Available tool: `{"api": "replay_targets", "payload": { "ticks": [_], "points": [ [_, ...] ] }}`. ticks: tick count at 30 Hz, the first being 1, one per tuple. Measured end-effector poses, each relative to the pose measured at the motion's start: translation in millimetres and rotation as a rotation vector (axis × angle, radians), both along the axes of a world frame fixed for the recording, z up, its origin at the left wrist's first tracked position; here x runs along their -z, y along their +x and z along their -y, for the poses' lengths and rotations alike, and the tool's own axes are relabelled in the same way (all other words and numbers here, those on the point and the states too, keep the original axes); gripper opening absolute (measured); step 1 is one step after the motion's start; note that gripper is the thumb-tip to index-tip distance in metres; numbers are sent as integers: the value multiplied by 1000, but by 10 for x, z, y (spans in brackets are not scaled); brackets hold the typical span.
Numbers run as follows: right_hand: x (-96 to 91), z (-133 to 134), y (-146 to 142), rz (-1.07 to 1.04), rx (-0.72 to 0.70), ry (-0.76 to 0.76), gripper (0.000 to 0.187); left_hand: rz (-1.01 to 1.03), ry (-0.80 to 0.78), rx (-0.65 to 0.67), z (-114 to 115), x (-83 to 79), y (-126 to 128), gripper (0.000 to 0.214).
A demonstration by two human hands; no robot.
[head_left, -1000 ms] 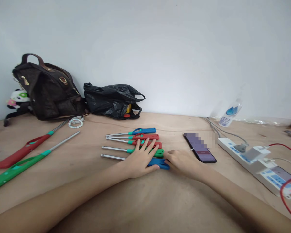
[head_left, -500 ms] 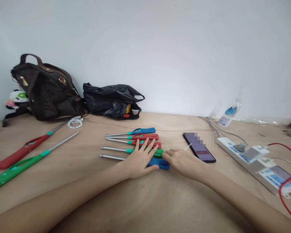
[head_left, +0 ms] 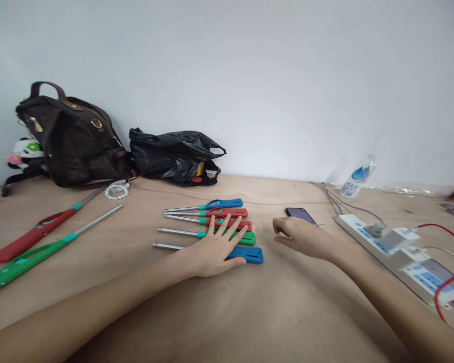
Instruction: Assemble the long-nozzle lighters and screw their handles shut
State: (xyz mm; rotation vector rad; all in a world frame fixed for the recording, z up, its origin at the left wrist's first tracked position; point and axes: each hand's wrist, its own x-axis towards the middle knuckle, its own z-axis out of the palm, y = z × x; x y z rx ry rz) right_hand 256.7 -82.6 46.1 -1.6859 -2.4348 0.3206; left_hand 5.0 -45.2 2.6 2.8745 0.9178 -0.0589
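Observation:
Several long-necked gas lighters lie in a row with their metal tubes pointing left. At the back is a blue lighter [head_left: 227, 203], then a red lighter [head_left: 232, 213] and a second red lighter beneath my fingers. Nearer lie a green lighter [head_left: 247, 238] and another blue lighter [head_left: 249, 255]. My left hand [head_left: 215, 249] rests flat across the nearer ones, fingers spread. My right hand [head_left: 300, 237] hovers right of the handles, fingers curled. A thin white stick [head_left: 321, 224] pokes out behind it, apparently held in it; the grip itself is mostly hidden.
A red lighter [head_left: 41, 232] and a green lighter [head_left: 34, 262] lie at left beside a bead bracelet [head_left: 117, 190]. Behind are a dark backpack [head_left: 75, 141] and black plastic bag [head_left: 174, 156]. A phone [head_left: 301, 214], power strip [head_left: 393, 257] and bottle [head_left: 359, 176] are at right.
My right hand has drawn away from the nearest blue lighter, up and to the right, now covering part of the phone. That lighter has shifted slightly left; my left hand stays nearly still.

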Motion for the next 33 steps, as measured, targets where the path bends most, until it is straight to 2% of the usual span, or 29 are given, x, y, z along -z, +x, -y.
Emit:
{"api": "replay_targets", "payload": {
  "ticks": [3, 6, 9, 12, 18, 26, 33],
  "points": [
    [18, -58, -118, -588, -48, 95, 22, 25, 1, 59, -9, -2, 7, 72],
    [115, -115, -277, -1217, -191, 51, 27, 51, -8, 96, -11, 14, 17, 70],
    [205, -142, -413, -1495, -246, -38, 26, 59, -10, 87, -10, 27, 23, 70],
    [233, -143, -486, -1565, -280, -105, 25, 53, -6, 83, -9, 32, 30, 69],
    [234, -176, -521, -1611, -284, -126, 25, 52, -4, 83, -9, 45, 34, 69],
    [224, -272, -573, -1560, -229, -141, 31, 57, -8, 82, -16, 67, 30, 69],
    [219, -296, -630, -1559, -201, -178, 27, 59, -4, 81, 0, 43, 41, 69]
  ]
}}
